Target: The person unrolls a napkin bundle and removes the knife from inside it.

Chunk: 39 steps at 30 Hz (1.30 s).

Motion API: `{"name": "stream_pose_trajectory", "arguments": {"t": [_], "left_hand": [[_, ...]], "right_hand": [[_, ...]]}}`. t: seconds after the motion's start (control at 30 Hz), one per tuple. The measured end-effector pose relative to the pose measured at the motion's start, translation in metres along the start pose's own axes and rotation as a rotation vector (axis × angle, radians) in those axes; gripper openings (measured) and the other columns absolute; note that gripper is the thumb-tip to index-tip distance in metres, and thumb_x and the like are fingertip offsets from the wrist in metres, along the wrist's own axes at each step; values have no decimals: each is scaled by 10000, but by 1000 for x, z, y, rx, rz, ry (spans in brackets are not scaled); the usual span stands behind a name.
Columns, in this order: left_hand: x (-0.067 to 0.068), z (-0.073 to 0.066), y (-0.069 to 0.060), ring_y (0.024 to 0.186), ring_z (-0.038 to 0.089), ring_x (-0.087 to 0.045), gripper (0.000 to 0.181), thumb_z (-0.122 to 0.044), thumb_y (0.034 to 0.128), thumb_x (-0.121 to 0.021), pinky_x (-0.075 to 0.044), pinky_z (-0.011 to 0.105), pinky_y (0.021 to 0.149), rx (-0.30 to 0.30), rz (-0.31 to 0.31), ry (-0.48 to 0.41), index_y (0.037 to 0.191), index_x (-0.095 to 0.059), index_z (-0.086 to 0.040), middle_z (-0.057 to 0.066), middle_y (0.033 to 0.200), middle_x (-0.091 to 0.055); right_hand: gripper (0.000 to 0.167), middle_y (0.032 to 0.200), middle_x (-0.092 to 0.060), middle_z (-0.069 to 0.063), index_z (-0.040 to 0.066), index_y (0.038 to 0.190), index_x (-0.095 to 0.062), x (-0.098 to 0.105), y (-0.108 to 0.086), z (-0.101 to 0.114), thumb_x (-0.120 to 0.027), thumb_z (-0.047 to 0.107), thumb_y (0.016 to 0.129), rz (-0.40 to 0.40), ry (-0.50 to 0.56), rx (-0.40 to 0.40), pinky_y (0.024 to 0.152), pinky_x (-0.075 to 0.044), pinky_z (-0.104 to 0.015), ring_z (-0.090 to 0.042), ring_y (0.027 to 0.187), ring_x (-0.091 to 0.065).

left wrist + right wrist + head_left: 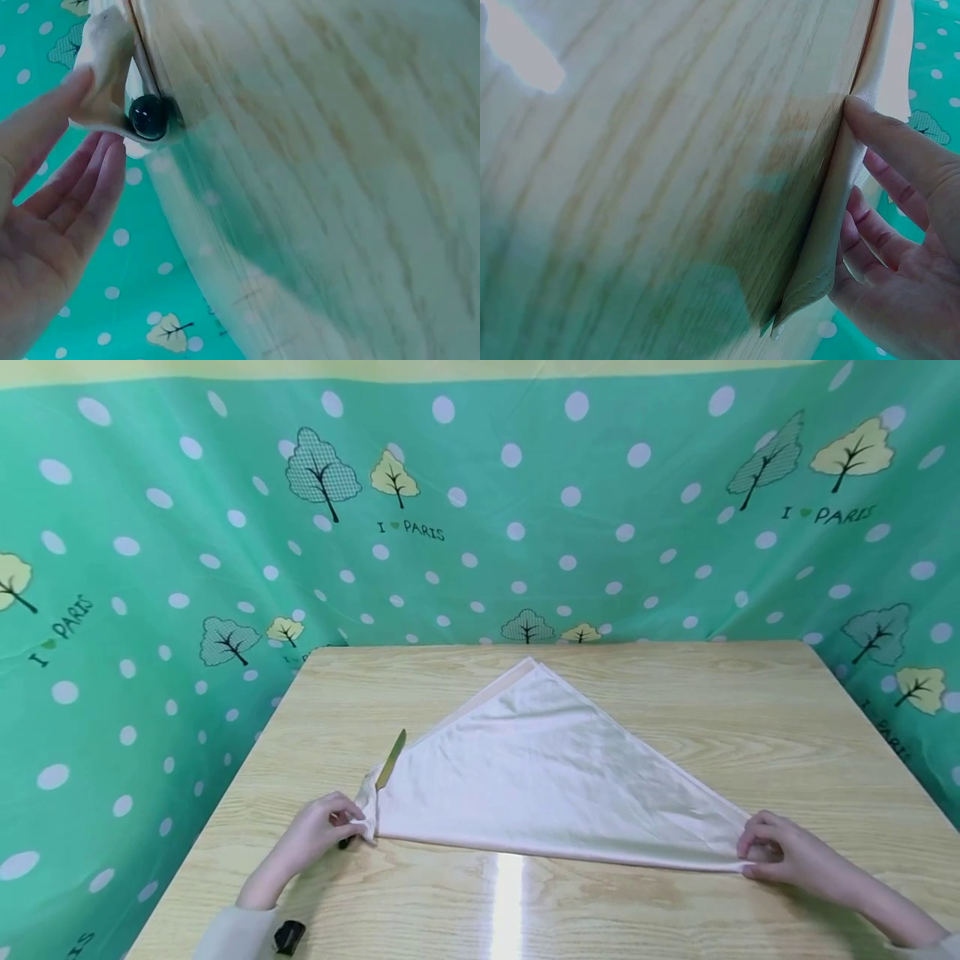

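A pale pinkish satin cloth (517, 768) lies folded in a triangle, its point toward the far edge of the table. At its left corner is a knife (393, 758) with a gold-coloured blade, the cloth folded over its middle. My left hand (318, 828) pinches that folded corner between thumb and fingers. Below the fold, the knife's dark, rounded handle end (148, 116) sticks out in the left wrist view. At the other end, my right hand (802, 856) pinches the cloth's right corner; in the right wrist view the thumb (885, 131) lies on the near folded edge (832, 210).
The cloth and knife lie on a light wood-grain table (637, 914) with a bright light reflection near its front. A green dotted curtain (480, 543) with printed trees surrounds the back and sides. A small black device (288, 937) sits by the left sleeve.
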<state>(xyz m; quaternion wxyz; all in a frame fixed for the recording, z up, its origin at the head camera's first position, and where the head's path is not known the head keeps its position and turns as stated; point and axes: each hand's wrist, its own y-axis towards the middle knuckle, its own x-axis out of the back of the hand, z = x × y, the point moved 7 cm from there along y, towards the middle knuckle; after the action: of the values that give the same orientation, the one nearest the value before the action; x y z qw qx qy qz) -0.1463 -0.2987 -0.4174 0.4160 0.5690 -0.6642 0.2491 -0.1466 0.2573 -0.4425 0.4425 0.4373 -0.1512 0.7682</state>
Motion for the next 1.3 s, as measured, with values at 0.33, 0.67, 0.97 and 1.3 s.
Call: {"name": "stream_pose_trajectory", "arguments": {"t": [0.33, 0.67, 0.97, 1.3], "left_hand": [[19, 10, -7, 617, 100, -576, 121, -55, 712, -705, -480, 224, 571, 107, -188, 64, 804, -627, -65, -16, 698, -625], [31, 16, -15, 555, 89, -561, 371, 23, 681, -711, -459, 213, 498, 20, -278, 126, 1037, -621, -28, 7, 653, -623], [27, 33, -16, 613, 108, -555, 289, 54, 750, -627, -452, 224, 528, 119, -161, 118, 1026, -628, -35, 34, 704, -614], [38, 43, -24, 677, 220, -564, 307, 119, 764, -492, -412, 239, 513, 238, -162, 112, 1050, -578, 49, 130, 802, -604]], "right_hand": [[196, 818, -448, 114, 183, 770, -559, -1, 0, -2, -731, 141, 685, 28, -2, -42, 521, -339, -202, 38, 685, -363], [224, 812, -452, 123, 191, 759, -555, 2, 1, 1, -744, 121, 663, -8, -16, -13, 522, -341, -198, 44, 693, -369], [197, 819, -448, 121, 190, 764, -558, -1, 0, -2, -735, 162, 681, 18, -1, -60, 528, -342, -199, 39, 691, -367], [185, 823, -445, 116, 193, 766, -559, -2, -1, -5, -728, 207, 691, 38, -2, -99, 538, -349, -196, 41, 697, -370]]}}
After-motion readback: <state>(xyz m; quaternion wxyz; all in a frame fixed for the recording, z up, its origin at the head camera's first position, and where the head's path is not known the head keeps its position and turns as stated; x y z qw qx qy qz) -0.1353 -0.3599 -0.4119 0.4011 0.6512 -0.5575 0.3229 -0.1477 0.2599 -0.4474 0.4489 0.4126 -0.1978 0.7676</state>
